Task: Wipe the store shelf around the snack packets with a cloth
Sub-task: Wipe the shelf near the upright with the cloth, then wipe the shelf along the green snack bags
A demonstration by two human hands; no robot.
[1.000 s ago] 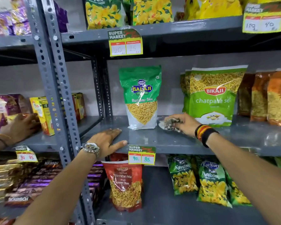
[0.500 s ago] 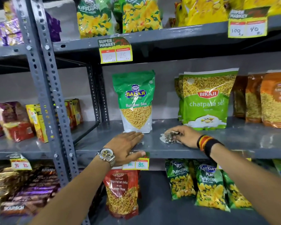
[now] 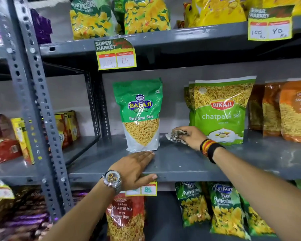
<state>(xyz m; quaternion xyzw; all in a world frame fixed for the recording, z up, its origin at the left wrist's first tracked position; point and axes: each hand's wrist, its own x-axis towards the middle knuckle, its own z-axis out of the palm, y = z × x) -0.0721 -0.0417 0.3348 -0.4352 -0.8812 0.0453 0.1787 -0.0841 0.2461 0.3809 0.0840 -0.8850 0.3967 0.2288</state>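
A grey metal shelf carries upright snack packets. A green Balaji Ratlami Sev packet stands left of centre. To its right stands a green Bikaji chatpata sev packet. My right hand holds a crumpled patterned cloth pressed on the shelf between the two packets, near the back. My left hand lies flat on the shelf's front edge, just in front of the Balaji packet, fingers spread, thumb over the lip.
Orange packets stand at the far right of the shelf. A slotted grey upright divides off the left bay, which holds boxes. Price tags hang from the shelf edges. Puffcorn bags and a Navratan Mix packet fill the shelf below.
My right hand with the cloth has moved from the shelf's front part back between the packets. My left hand has slid right along the front edge, up to the Balaji packet.
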